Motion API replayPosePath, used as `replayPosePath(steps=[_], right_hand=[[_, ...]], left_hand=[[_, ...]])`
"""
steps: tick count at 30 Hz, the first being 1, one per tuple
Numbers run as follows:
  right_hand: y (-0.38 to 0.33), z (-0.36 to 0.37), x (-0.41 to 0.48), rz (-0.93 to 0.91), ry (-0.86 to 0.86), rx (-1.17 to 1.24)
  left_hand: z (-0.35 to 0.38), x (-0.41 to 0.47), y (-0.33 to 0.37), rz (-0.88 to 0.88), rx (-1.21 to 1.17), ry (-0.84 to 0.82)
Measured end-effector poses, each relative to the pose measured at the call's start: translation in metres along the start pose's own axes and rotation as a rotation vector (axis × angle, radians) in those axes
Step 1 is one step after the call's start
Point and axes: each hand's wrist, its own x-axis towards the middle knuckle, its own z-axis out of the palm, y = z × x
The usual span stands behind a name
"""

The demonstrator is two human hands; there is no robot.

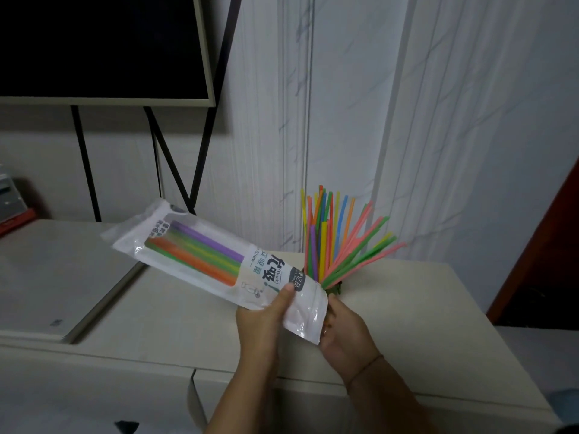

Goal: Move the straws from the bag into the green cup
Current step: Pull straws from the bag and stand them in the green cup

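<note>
A white plastic straw bag [200,255] with printed lettering lies slanted in the air, purple, green, yellow and orange straws [200,250] showing through its clear window. My left hand [266,314] pinches the bag near its lower end, thumb on top. My right hand [347,333] holds the bag's lower right edge from behind. Behind the bag, many coloured straws [341,239] fan upward out of the green cup [332,290]; only a sliver of the cup shows, the rest hidden by the bag and my right hand.
Everything sits over a beige cabinet top [407,308]. A flat pale device [53,286] lies at the left, a red object [15,220] at the far left. A dark screen on a black stand [103,45] hangs above. A dark red door edge [545,261] is at the right.
</note>
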Motion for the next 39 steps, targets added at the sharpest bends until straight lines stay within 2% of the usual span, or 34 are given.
replayPosePath(steps=[4,8,15,20,24,30,36,39], right_hand=[[-0.002,0.002,0.003,0.017,0.09,-0.018],[-0.001,-0.003,0.004,-0.023,0.119,-0.114],[-0.003,-0.012,-0.003,-0.144,0.118,-0.599],[-0.015,-0.014,-0.008,-0.319,0.098,-0.734],[-0.034,-0.017,-0.006,-0.351,0.091,-0.665],[-0.05,-0.027,-0.002,-0.34,0.076,-0.429],[-0.03,-0.017,-0.001,-0.245,-0.056,-0.216],[-0.02,-0.013,0.002,-0.249,-0.06,-0.151]], left_hand=[[-0.001,0.001,0.004,0.022,0.002,0.007],[-0.006,0.006,0.006,-0.037,-0.081,0.058],[-0.008,0.008,0.001,-0.175,-0.254,0.101],[-0.011,0.012,-0.002,-0.22,-0.31,0.092],[-0.015,0.015,0.001,-0.252,-0.395,0.083],[-0.019,0.019,0.001,-0.294,-0.45,0.102],[-0.01,0.017,-0.002,-0.331,-0.478,0.112],[-0.005,0.015,-0.004,-0.339,-0.464,0.107]])
